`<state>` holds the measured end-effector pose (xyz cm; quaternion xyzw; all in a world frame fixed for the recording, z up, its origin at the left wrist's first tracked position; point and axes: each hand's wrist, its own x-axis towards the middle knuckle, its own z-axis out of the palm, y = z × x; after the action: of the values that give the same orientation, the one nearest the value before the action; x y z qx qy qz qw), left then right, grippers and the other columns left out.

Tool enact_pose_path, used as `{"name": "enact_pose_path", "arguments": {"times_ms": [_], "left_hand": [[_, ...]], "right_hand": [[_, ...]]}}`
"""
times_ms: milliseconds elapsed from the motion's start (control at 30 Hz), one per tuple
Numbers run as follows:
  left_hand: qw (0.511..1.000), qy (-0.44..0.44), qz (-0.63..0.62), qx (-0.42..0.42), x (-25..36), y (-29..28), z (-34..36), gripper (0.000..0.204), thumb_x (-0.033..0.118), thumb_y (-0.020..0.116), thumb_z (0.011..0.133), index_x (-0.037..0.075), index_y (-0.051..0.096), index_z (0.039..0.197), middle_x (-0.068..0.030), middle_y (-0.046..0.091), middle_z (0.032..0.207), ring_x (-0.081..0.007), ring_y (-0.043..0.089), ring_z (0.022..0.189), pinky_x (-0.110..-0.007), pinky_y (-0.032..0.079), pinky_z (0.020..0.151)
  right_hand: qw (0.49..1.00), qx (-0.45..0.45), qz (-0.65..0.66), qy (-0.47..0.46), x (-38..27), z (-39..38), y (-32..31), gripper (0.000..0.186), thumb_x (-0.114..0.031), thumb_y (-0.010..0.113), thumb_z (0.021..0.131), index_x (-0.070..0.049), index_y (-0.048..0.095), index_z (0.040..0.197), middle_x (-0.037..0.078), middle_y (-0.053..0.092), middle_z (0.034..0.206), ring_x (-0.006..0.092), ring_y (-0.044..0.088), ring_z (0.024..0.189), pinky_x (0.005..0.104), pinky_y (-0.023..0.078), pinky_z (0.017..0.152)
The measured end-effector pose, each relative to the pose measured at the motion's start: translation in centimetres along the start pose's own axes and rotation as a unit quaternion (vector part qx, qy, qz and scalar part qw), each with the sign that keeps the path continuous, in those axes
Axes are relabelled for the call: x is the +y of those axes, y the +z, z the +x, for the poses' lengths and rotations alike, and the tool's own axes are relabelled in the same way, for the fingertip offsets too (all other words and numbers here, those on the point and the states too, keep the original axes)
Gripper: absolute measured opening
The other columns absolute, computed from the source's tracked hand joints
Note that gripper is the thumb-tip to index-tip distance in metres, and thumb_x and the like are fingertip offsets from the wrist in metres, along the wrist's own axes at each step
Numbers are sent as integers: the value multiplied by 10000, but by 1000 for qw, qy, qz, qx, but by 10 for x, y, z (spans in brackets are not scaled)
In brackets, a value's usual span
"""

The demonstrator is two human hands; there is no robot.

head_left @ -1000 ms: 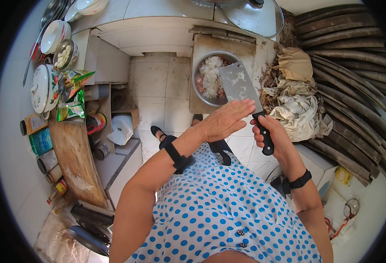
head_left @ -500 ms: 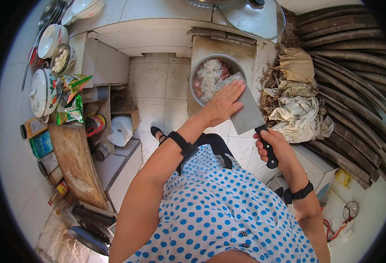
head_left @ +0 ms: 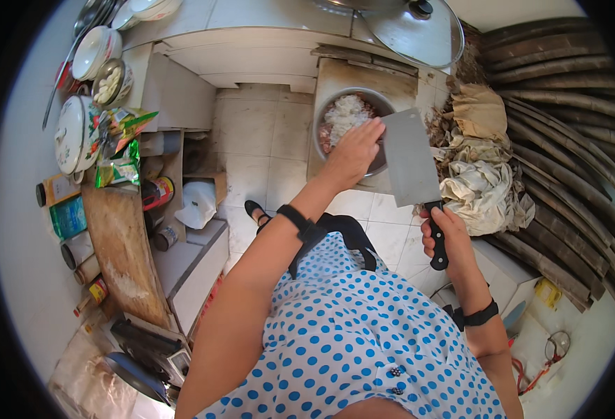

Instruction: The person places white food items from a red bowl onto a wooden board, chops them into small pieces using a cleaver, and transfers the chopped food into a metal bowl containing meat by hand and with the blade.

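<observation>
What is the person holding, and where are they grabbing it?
The right hand grips a cleaver by its black handle. The left hand holds nothing; it reaches over the metal bowl.

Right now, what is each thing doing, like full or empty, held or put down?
Cleaver: held by its black handle in the right hand, blade up.
Metal bowl: holds white and pinkish food; left hand over it, against the blade.
Big pot lid: lying on the counter.
White lidded pot: closed.
</observation>
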<state>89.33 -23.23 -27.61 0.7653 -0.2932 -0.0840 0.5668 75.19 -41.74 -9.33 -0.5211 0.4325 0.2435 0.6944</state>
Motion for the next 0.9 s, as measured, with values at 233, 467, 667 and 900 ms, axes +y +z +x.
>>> {"name": "enact_pose_path", "arguments": {"times_ms": [233, 467, 667, 900], "left_hand": [[989, 37, 128, 63, 32, -48, -32, 458, 78, 571, 938, -12, 523, 1385, -201, 539, 1420, -347, 504, 1324, -435, 381, 1139], [969, -73, 108, 212, 84, -173, -178, 357, 114, 567, 970, 22, 585, 1314, -183, 607, 1332, -351, 571, 1234, -427, 458, 1040], [891, -244, 91, 373, 113, -264, -349, 331, 101, 565, 997, 44, 595, 1322, -147, 629, 1306, -292, 617, 1171, -379, 481, 1009], [718, -313, 151, 604, 131, -362, -530, 277, 156, 529, 1044, -5, 635, 1243, -157, 685, 1195, -237, 651, 1096, -320, 490, 945]], "right_hand": [[994, 15, 25, -103, 11, 14, 33, 257, -300, 576, 1026, -44, 565, 1047, -2, 512, 725, 69, 449, 515, 227, 361, 414], [911, -210, -237, -265, 12, 4, 188, 154, -196, 537, 1033, -47, 560, 1062, -11, 527, 686, 45, 463, 498, 202, 379, 453], [708, -293, -468, -441, 65, -7, 382, 202, -193, 658, 938, -25, 548, 946, 118, 580, 633, 224, 603, 545, 383, 440, 499], [516, -199, -616, -561, 145, 4, 518, 237, -219, 621, 951, -29, 481, 967, 251, 639, 755, 465, 620, 684, 534, 483, 571]]}}
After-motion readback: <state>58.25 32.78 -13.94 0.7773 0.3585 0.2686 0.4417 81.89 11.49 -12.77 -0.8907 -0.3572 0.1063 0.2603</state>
